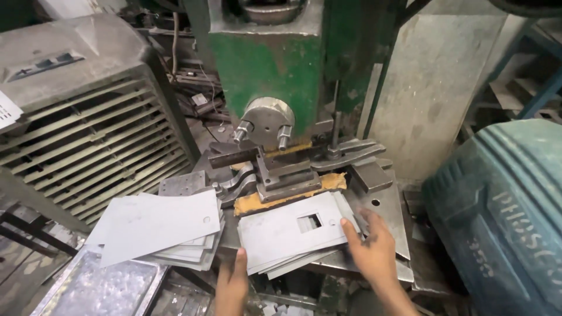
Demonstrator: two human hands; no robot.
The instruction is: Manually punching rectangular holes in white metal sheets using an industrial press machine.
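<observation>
The right hand (374,248) lies flat, palm down, with fingers spread on the right-hand edge of a small stack of grey metal plates (290,237); its grip is released, with nothing enclosed. The topmost plate carries a rectangular cut-out (309,222) near its centre and a small round hole to the right of it. This stack rests on the steel worktop (389,208) of a green press machine (275,70), directly in front of the die set (287,172), which sits on a yellow-brown pad (328,182). The left hand (233,287) is at the lower front edge of the same stack, with one finger extended upward and touching the plate edge; the remaining fingers are out of view, so whether its grip is released or clenched cannot be determined. To the left, a second stack of plain metal plates (158,225) lies fanned out, each with a small hole near one edge and no rectangular opening visible. Below it stands a shallow metal tray (102,289). A louvred grey cabinet (88,129) stands at far left, and a teal motor housing (503,216) occupies the right side.
</observation>
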